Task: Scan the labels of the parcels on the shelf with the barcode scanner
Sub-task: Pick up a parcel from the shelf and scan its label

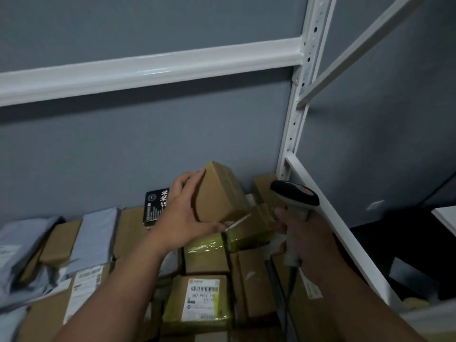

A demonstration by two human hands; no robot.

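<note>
On the shelf (318, 208) of the white metal rack, near its right rear corner, the left hand (183, 215) grips a small brown cardboard parcel (219, 193), fingers over the top edge and thumb along the lower edge. The parcel is tipped up on end above the pile, tilted; judged purpose: to bring a label face toward the scanner. No label can be made out on the faces turned to the camera.

The right hand (304, 239) is wrapped round the pale handle of the grey-and-black handheld barcode scanner (294, 197). Its head sits just right of the lifted parcel, nose pointing left toward it. Its dark cable (283, 299) hangs from the handle base down over the boxes. No scan beam is seen.

Surroundings: the shelf is packed with parcels.
- Flat brown carton with a white barcode label (203, 298), front centre, face up, readable without lifting.
- Cartons wrapped in yellowish tape (209, 250) directly under the lifted parcel.
- Black printed box (156, 206) standing against the grey wall, partly behind the left hand.
- Grey plastic mailer bags (22, 243) at left, lying over more cartons.

Obstructions: the white upright post (293, 134) and the side rail stand close behind the scanner, limiting room on the right. Parcels lie touching and overlapping, so labels lower down are probably covered.
</note>
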